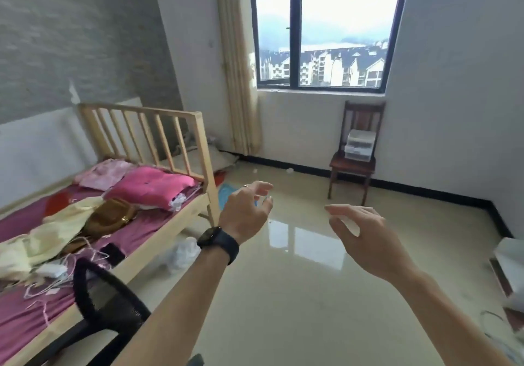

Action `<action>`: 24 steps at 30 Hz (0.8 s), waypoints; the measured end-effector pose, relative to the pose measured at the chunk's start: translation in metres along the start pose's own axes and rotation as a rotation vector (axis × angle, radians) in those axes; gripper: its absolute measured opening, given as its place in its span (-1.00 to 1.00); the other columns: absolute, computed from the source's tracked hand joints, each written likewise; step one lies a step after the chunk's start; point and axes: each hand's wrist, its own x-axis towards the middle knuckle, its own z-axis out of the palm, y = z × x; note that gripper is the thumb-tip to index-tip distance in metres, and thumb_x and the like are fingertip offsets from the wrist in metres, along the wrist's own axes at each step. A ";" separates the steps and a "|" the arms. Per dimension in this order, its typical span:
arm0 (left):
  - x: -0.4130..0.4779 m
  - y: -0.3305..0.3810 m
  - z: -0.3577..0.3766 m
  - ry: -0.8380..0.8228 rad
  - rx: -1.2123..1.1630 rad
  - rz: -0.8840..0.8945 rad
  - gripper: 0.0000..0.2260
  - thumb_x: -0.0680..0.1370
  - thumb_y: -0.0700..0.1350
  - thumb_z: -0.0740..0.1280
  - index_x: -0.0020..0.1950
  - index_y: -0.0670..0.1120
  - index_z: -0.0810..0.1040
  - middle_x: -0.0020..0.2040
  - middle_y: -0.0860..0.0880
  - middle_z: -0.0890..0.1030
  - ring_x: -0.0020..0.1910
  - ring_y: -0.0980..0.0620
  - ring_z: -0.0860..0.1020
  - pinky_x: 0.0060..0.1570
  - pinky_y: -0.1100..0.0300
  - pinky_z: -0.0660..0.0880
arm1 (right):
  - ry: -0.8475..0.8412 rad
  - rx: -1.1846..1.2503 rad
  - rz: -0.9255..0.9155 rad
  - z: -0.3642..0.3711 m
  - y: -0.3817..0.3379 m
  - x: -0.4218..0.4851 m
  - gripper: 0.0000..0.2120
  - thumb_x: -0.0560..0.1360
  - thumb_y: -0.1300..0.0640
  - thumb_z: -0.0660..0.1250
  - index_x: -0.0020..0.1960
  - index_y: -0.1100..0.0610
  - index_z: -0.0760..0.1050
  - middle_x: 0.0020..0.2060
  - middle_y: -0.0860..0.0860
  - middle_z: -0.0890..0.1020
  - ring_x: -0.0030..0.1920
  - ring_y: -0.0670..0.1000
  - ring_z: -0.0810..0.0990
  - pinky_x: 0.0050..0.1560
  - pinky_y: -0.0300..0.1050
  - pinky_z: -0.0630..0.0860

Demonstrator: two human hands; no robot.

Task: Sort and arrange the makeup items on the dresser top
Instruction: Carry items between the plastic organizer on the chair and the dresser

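Left hand [246,212] hovers loosely curled, empty; right hand [360,232] may pinch something pale, can't tell; no dresser in view near either

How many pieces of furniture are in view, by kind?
Beds: 1 (wooden bed)
Chairs: 2 (wooden chair under the window, black mesh chair beside the bed)
Total: 3
The pale object at the right edge is too cropped to identify.
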 end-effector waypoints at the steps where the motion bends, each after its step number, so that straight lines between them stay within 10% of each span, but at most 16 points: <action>1: 0.016 0.010 0.013 -0.022 -0.020 0.014 -0.78 0.58 -0.05 0.35 0.22 0.08 0.58 0.07 0.12 0.64 0.05 0.14 0.59 0.14 0.16 0.53 | 0.022 -0.006 0.014 -0.011 0.013 0.008 -0.74 0.62 0.01 0.32 0.29 -0.09 0.60 0.13 -0.29 0.59 0.29 -0.15 0.44 0.17 -0.45 0.27; 16: 0.303 0.047 0.162 -0.119 -0.128 0.197 -0.80 0.56 -0.05 0.37 0.16 0.13 0.61 0.03 0.18 0.64 -0.02 0.24 0.59 0.07 0.33 0.48 | 0.103 -0.155 0.128 -0.059 0.171 0.229 -0.75 0.60 -0.02 0.32 0.27 -0.17 0.58 0.01 -0.44 0.53 0.24 -0.23 0.41 0.12 -0.63 0.17; 24: 0.467 0.049 0.215 -0.210 -0.150 0.291 -0.81 0.57 -0.01 0.34 0.14 0.22 0.59 0.02 0.25 0.61 0.02 0.31 0.58 0.09 0.19 0.55 | 0.171 -0.202 0.228 -0.069 0.230 0.368 -0.73 0.61 -0.04 0.29 0.29 -0.15 0.56 0.16 -0.27 0.62 0.34 -0.19 0.40 0.34 -0.14 0.40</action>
